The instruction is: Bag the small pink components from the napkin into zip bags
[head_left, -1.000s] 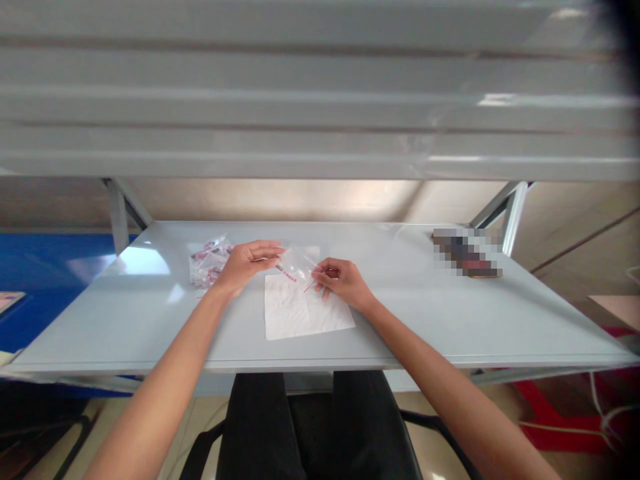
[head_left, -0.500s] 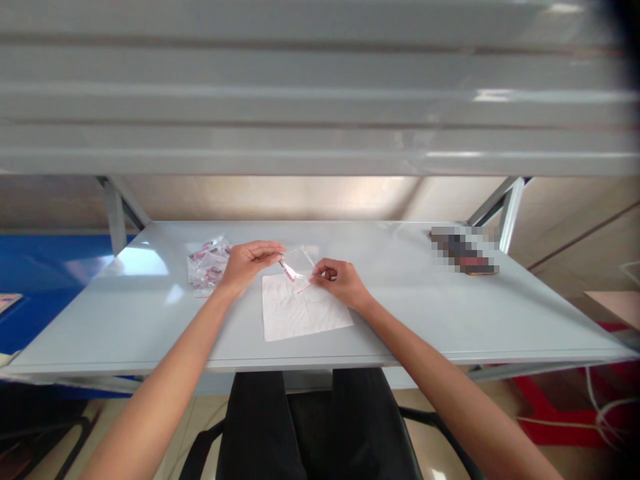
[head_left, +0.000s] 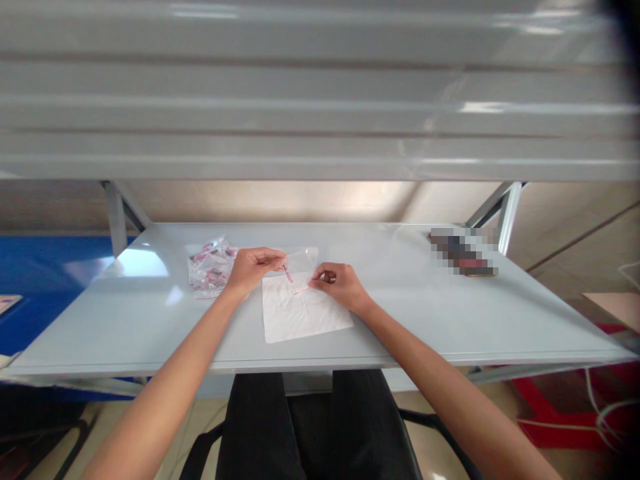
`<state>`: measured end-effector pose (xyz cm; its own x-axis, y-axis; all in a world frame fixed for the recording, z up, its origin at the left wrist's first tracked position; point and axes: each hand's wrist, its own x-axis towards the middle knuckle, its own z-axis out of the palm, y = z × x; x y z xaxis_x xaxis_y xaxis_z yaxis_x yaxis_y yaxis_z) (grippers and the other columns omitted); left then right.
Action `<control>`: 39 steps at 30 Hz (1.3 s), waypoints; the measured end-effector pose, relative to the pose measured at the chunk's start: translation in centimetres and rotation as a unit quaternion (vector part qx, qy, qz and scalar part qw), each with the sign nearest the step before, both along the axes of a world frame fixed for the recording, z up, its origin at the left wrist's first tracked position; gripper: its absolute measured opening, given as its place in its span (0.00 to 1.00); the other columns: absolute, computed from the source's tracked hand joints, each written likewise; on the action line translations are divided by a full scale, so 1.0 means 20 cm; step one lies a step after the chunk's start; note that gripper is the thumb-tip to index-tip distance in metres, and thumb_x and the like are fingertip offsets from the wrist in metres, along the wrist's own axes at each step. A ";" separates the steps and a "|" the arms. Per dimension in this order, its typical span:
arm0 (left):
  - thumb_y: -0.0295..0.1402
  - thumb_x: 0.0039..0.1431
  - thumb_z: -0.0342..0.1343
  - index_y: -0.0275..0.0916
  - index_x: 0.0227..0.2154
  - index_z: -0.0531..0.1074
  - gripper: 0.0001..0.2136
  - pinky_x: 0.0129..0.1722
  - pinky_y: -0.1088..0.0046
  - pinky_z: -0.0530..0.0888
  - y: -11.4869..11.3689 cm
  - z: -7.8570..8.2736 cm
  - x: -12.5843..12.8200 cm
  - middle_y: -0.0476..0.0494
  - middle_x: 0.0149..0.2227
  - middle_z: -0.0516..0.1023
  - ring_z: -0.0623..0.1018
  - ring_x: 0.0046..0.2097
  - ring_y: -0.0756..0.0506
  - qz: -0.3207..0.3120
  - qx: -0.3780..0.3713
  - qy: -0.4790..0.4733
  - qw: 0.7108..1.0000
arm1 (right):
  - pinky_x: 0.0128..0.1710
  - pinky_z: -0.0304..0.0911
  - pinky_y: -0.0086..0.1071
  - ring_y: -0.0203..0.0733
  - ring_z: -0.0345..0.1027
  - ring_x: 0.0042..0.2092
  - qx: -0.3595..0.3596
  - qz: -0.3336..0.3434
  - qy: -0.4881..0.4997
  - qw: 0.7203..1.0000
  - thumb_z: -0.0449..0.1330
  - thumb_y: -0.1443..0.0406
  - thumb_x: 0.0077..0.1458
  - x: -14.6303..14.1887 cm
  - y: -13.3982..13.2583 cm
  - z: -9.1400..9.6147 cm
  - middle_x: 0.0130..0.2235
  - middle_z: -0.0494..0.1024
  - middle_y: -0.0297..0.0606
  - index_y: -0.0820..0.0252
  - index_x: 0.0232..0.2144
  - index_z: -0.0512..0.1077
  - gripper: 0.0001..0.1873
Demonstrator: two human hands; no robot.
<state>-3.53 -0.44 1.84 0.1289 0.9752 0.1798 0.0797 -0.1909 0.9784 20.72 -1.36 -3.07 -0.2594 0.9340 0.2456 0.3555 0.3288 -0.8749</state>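
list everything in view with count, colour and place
small clear bag: one, clear with pink strip, between both hands
white sheet: one, white, on the table under the bag
pile of packets: one, clear and pink, left of the left hand
table: one, pale grey, centre
blurred item: one, dark, table's far right
shelf: one, grey, overhead
left hand: one, pinching the bag's left end
right hand: one, pinching the bag's right edge
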 end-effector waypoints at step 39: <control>0.34 0.48 0.70 0.34 0.54 0.75 0.28 0.47 0.59 0.78 -0.01 -0.09 0.02 0.36 0.43 0.84 0.83 0.40 0.42 -0.140 -0.002 0.124 0.982 | 0.28 0.52 0.28 0.32 0.58 0.26 0.017 -0.027 -0.016 0.999 0.68 0.64 0.48 -0.01 -0.01 0.02 0.23 0.73 0.31 0.61 0.25 0.78 0.05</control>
<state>-3.14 -0.71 0.11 0.4308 0.8964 0.1043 0.2616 -0.2347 0.9362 20.60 -1.54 -2.68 -0.2181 0.9379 0.2699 0.4015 0.3383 -0.8511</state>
